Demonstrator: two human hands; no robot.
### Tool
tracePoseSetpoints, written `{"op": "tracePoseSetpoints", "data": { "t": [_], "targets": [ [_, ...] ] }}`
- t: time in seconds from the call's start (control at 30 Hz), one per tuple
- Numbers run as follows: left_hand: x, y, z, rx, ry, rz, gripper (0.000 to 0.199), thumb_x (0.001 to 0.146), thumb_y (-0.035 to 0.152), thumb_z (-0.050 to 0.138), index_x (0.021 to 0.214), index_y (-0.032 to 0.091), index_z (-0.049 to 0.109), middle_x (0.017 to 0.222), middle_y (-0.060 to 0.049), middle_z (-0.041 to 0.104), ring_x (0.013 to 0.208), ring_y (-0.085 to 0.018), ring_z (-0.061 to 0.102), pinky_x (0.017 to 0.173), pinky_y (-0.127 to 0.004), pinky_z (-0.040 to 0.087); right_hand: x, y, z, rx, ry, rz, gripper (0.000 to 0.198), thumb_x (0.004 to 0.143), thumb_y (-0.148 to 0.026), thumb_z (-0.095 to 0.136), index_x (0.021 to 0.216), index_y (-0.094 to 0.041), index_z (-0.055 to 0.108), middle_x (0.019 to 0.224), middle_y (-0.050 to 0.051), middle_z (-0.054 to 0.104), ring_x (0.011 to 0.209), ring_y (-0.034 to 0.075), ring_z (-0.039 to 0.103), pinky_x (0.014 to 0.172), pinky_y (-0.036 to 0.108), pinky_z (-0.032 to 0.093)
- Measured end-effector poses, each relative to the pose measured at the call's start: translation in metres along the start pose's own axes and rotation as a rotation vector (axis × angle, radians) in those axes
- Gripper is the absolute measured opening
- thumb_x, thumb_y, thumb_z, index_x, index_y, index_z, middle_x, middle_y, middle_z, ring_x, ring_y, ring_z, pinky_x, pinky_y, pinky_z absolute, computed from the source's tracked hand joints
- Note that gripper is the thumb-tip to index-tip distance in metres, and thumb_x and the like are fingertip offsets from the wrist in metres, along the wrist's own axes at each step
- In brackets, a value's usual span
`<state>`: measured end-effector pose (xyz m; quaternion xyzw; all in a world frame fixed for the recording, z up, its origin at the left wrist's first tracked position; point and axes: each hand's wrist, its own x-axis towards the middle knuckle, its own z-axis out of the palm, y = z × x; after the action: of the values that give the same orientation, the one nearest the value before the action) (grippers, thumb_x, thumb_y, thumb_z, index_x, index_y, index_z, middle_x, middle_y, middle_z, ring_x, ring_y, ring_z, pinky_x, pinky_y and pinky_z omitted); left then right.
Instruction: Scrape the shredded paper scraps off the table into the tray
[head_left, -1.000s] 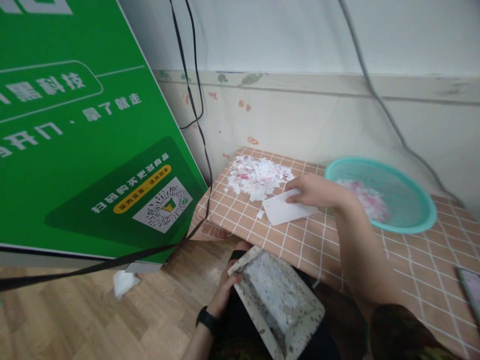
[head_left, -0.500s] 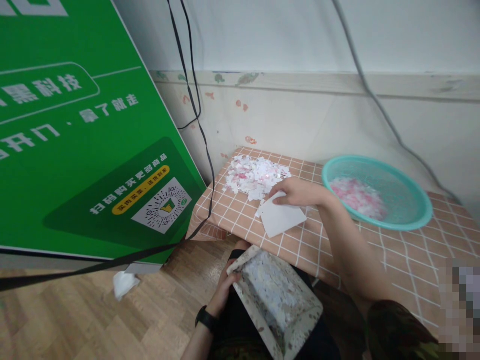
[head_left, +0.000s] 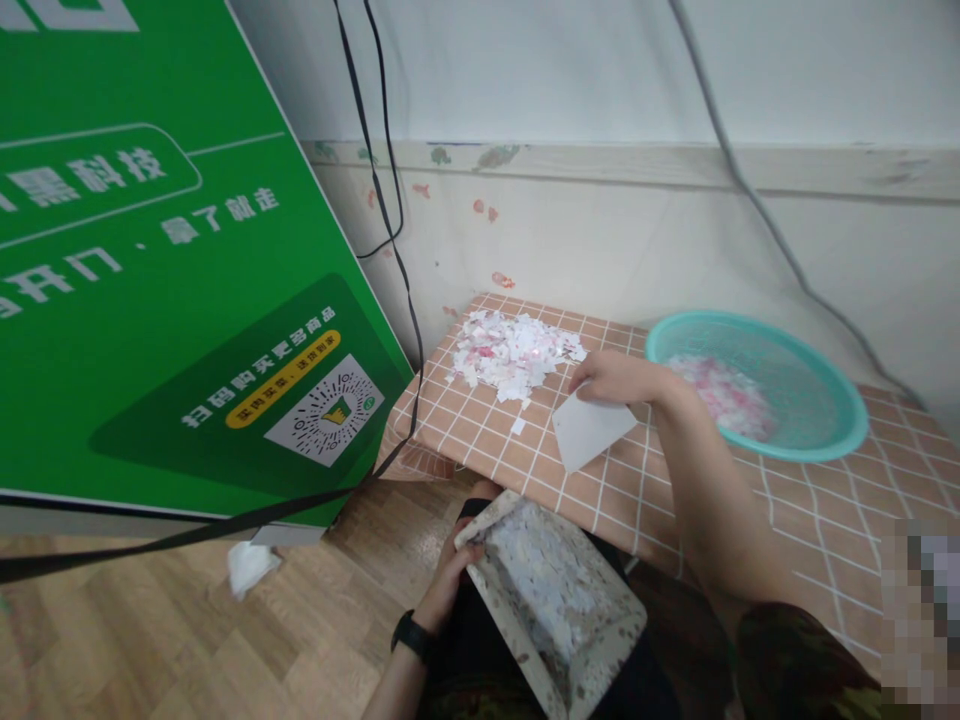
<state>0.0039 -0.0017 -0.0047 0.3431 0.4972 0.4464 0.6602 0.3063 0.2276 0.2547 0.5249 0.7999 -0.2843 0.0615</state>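
Note:
My right hand (head_left: 600, 375) is closed on the upper edge of a flat white scraper card (head_left: 592, 430), held tilted over the checked tablecloth. To its left lies a heap of white and pink paper scraps (head_left: 514, 350), apart from the card. One small white scrap (head_left: 518, 426) rests alone in front of the heap. Below the table edge, my left hand (head_left: 459, 562) grips the left rim of a speckled, stained tray (head_left: 510, 622) on my lap. Pale scraps cover the tray's bottom. The fingers under the rim are hidden.
A turquoise plastic basin (head_left: 825, 420) with pink and white scraps stands on the table's right side. A green printed panel (head_left: 187, 250) fills the left, with a black strap (head_left: 405, 440) hanging past the table corner. White crumpled litter (head_left: 251, 568) lies on the floor.
My right hand has moved to the right with the card, away from the heap. A lone scrap shows where the card was. My left hand and the tray have stayed put.

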Motion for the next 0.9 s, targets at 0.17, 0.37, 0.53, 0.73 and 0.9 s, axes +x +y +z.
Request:
{"op": "tracePoseSetpoints", "data": {
  "t": [0.17,0.37,0.53,0.73,0.9],
  "targets": [
    [0.0,0.0,0.0,0.005,-0.003,-0.005,0.043,0.071,0.039,0.071,0.11,0.019,0.068,0.109,-0.008,0.07,0.11,-0.035,0.059,0.098,-0.045,0.042,-0.018,0.009,-0.011,-0.172,0.042,0.131,0.032,0.073,-0.008,0.053,0.089,-0.012,0.08,0.084,0.014,0.077,0.07,0.022,0.069,0.058,0.03,0.047],
    [0.0,-0.002,0.0,0.007,-0.007,0.024,0.044,0.074,0.039,0.071,0.112,0.018,0.067,0.11,-0.008,0.07,0.109,-0.034,0.06,0.097,-0.044,0.044,-0.035,0.011,-0.018,-0.168,0.282,0.016,0.035,0.08,-0.015,0.052,0.101,-0.018,0.081,0.094,0.01,0.079,0.08,0.025,0.07,0.069,0.035,0.05],
    [-0.001,-0.001,0.0,0.006,0.011,0.016,0.042,0.075,0.038,0.07,0.112,0.019,0.068,0.11,-0.008,0.07,0.11,-0.034,0.059,0.098,-0.044,0.044,-0.041,0.008,-0.021,-0.123,0.538,-0.07,0.039,0.091,-0.035,0.054,0.121,-0.019,0.074,0.11,0.012,0.077,0.093,0.028,0.069,0.08,0.039,0.049],
    [0.001,-0.006,-0.003,0.037,0.0,0.068,0.04,0.077,0.034,0.067,0.115,0.02,0.068,0.115,-0.008,0.07,0.116,-0.035,0.057,0.105,-0.046,0.041,-0.033,-0.015,-0.006,-0.037,0.681,-0.017,0.035,0.095,-0.042,0.052,0.104,-0.017,0.076,0.092,0.012,0.077,0.079,0.026,0.067,0.07,0.034,0.044],
    [0.0,-0.001,-0.001,0.019,-0.023,0.071,0.041,0.077,0.035,0.067,0.115,0.018,0.069,0.112,-0.009,0.072,0.117,-0.036,0.058,0.106,-0.048,0.041,-0.021,-0.03,0.045,-0.034,0.717,0.084,0.033,0.096,-0.036,0.049,0.108,-0.016,0.074,0.097,0.014,0.078,0.085,0.028,0.07,0.075,0.034,0.044]
  ]
}}
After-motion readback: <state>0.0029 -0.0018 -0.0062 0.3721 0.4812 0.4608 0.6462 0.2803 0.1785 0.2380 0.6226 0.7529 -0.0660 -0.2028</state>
